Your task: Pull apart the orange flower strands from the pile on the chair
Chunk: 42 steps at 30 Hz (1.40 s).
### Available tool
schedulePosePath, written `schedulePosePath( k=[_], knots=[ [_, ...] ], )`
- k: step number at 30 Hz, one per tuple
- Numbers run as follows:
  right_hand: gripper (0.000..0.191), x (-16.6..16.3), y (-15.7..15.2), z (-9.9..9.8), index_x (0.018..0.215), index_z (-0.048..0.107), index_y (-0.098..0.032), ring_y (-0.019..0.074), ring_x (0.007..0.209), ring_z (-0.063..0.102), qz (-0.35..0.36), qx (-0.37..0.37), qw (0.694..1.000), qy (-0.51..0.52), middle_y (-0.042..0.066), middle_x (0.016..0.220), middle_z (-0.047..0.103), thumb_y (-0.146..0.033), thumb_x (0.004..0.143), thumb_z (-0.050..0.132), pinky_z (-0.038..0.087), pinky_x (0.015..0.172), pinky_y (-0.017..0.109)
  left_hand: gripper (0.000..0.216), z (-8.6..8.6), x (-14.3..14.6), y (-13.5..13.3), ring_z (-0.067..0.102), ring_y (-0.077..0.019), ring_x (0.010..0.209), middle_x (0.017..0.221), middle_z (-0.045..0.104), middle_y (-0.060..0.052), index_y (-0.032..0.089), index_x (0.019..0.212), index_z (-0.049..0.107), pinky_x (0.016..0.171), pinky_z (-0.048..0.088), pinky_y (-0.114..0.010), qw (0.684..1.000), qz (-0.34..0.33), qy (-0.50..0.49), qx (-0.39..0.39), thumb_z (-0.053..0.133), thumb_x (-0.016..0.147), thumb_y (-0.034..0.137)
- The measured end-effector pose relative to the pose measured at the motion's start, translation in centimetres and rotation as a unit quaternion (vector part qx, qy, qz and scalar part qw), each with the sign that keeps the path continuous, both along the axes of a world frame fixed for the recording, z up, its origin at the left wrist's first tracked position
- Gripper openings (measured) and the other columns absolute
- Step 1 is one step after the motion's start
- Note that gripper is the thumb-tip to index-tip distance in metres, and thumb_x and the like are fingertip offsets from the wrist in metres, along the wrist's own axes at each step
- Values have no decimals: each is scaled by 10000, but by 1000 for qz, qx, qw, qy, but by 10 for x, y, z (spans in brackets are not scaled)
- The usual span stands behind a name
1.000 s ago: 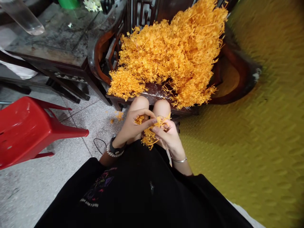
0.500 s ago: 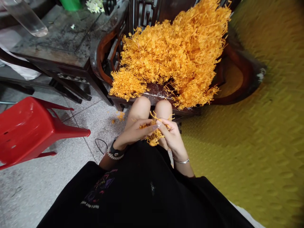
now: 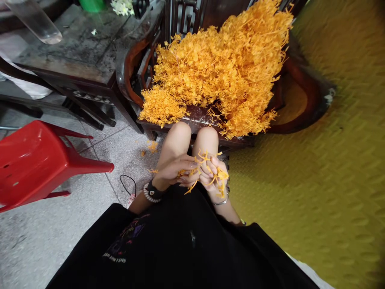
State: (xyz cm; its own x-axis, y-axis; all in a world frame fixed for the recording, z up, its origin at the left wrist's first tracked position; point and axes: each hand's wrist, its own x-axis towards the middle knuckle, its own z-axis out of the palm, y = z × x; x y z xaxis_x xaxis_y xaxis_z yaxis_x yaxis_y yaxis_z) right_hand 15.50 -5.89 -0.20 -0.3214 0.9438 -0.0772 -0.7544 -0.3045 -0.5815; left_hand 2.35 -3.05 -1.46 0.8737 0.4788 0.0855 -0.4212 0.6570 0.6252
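My left hand (image 3: 176,167) is closed over my lap with thin orange plastic-looking sprigs (image 3: 191,187) poking out between its fingers. Close beside it, my right hand (image 3: 211,180) is turned palm up, its curled fingers gripping more branching orange sprigs (image 3: 222,175). The hands nearly touch at the fingertips, above my knees. Just beyond the knees, a large heap of the same orange sprigs (image 3: 216,64) covers the seat of a dark wooden chair (image 3: 200,114). A smaller, denser pile of short orange pieces (image 3: 162,106) sits at the seat's front left corner.
To the left stands a red plastic stool (image 3: 33,160) on the speckled floor (image 3: 39,241). Behind it, a dark wooden table (image 3: 81,52) holds a clear cylinder (image 3: 37,24), a green container (image 3: 92,4) and white flowers (image 3: 122,7). Yellow textured matting (image 3: 300,192) lies to the right.
My hands have shifted slightly lower and drawn a little apart. My right hand has rolled palm up, showing the sprigs in it, which now fan out to the right.
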Motion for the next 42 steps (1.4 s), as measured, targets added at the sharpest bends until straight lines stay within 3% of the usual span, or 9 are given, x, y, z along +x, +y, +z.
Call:
schedulePosePath(
  k=[6, 16, 26, 32, 36, 42],
  knots=[
    [595, -1, 0, -9, 372, 261, -193, 25, 257, 123, 58, 64, 994, 65, -90, 313, 203, -388, 792, 634, 92, 236, 142, 459, -9, 3, -6, 223, -33, 260, 329, 272, 81, 163, 457, 419, 289, 247, -162, 999, 30, -19, 0, 643, 773, 410],
    [571, -5, -3, -3, 392, 279, -178, 11, 251, 151, 91, 68, 990, 81, -92, 312, 224, -371, 775, 655, 109, 255, 126, 538, -12, 0, 0, 221, -36, 233, 289, 258, 73, 165, 387, 374, 268, 236, -168, 999, -28, -22, 29, 672, 713, 473],
    [392, -8, -1, 10, 503, 449, -160, 2, 261, 207, 136, 143, 964, 176, -88, 362, 346, -254, 861, 575, 222, 290, 92, 527, -3, -9, 3, 303, -69, 287, 322, 334, 16, 164, 375, 438, 308, 218, -206, 995, -25, -6, 100, 621, 737, 500],
    [283, -8, 0, 15, 595, 542, -150, 7, 261, 188, 141, 129, 954, 231, -95, 387, 348, -189, 875, 539, 224, 262, 95, 564, 3, -6, 1, 296, -67, 249, 296, 327, 20, 168, 351, 378, 274, 226, -195, 997, -33, -38, 65, 633, 732, 497],
    [373, -7, 2, 17, 516, 464, -152, 4, 269, 187, 157, 136, 945, 253, -79, 388, 362, -190, 885, 505, 216, 261, 94, 551, 6, -1, 2, 269, -65, 217, 261, 292, 35, 174, 344, 367, 246, 240, -195, 998, -24, -54, 28, 659, 713, 462],
    [493, 1, 5, 19, 408, 333, -177, 6, 255, 143, 141, 74, 974, 164, -88, 319, 290, -282, 788, 629, 142, 239, 107, 577, 14, 6, 7, 229, -53, 203, 243, 244, 40, 186, 340, 329, 243, 229, -192, 999, -27, -38, 9, 673, 658, 522]
  ],
)
